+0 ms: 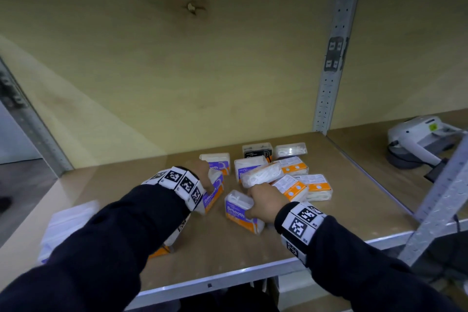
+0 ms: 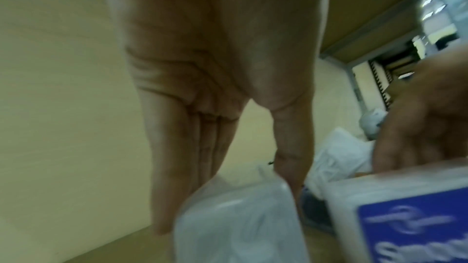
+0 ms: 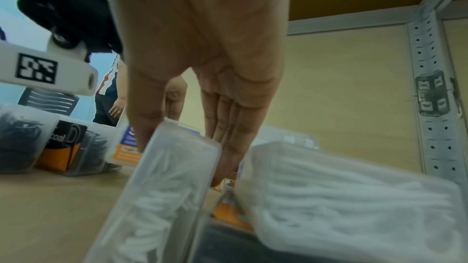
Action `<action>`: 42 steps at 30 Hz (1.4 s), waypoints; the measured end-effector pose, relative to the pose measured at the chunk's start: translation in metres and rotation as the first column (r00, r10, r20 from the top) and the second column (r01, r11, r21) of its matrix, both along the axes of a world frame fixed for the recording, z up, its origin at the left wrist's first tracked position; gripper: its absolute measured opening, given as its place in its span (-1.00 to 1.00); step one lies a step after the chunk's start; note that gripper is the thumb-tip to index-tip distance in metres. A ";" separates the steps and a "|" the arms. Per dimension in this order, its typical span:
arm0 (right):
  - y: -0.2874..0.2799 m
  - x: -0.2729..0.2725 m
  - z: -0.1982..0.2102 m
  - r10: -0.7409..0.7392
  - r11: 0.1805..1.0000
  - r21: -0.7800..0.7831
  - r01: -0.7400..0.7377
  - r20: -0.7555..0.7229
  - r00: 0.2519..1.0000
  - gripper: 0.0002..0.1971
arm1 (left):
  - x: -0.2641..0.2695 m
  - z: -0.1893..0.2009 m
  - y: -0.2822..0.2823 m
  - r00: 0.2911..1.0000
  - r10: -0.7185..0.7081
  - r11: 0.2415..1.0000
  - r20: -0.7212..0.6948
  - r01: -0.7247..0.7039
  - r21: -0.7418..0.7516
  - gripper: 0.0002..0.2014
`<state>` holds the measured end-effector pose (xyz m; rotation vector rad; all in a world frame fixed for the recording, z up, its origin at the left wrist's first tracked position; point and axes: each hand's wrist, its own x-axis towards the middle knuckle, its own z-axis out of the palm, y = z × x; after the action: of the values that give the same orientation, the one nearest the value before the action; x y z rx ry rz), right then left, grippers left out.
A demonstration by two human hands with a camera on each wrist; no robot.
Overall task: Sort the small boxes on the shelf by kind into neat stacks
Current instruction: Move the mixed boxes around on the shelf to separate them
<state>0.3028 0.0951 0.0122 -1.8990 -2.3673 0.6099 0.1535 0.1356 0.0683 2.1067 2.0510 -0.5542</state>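
Observation:
Several small clear boxes of floss picks lie scattered on the wooden shelf (image 1: 253,243). My left hand (image 1: 210,185) pinches a purple-and-orange "Smooth" box (image 1: 214,191) between thumb and fingers; in the left wrist view the left hand (image 2: 228,211) straddles that clear box (image 2: 238,225). My right hand (image 1: 249,202) grips another "Smooth" box (image 1: 238,209) near the shelf's middle. The right wrist view has my right hand (image 3: 179,159) with thumb and fingers on either side of its clear box (image 3: 162,191). A black charcoal box (image 1: 257,151) stands at the back.
Boxes with orange backs (image 1: 292,187) and a tilted clear box (image 1: 262,175) crowd the area right of my hands. An orange-edged box (image 1: 162,251) shows under my left arm. A blurred white stack (image 1: 68,225) sits front left. A metal post (image 1: 331,63) and a white device (image 1: 420,139) are to the right.

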 end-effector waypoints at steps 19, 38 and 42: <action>0.044 0.010 0.057 0.046 0.995 0.082 -0.048 0.026 0.999 -0.59 | -0.004 0.005 0.009 0.971 -0.179 0.983 0.156 0.182 -0.010 -0.64; 0.157 0.026 0.044 0.262 0.964 -0.168 -0.208 0.444 0.857 -0.45 | -0.006 -0.002 0.131 0.940 -0.326 0.936 -0.096 0.306 -0.176 -0.37; 0.163 0.027 0.041 0.290 0.954 -0.197 -0.226 0.419 0.860 -0.43 | -0.005 -0.017 0.142 0.947 -0.304 0.940 -0.101 0.281 -0.195 -0.69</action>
<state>0.3296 0.2581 0.0536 -1.9649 -2.9769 0.3939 0.1484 0.2779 0.0518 2.3334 1.6774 -0.9033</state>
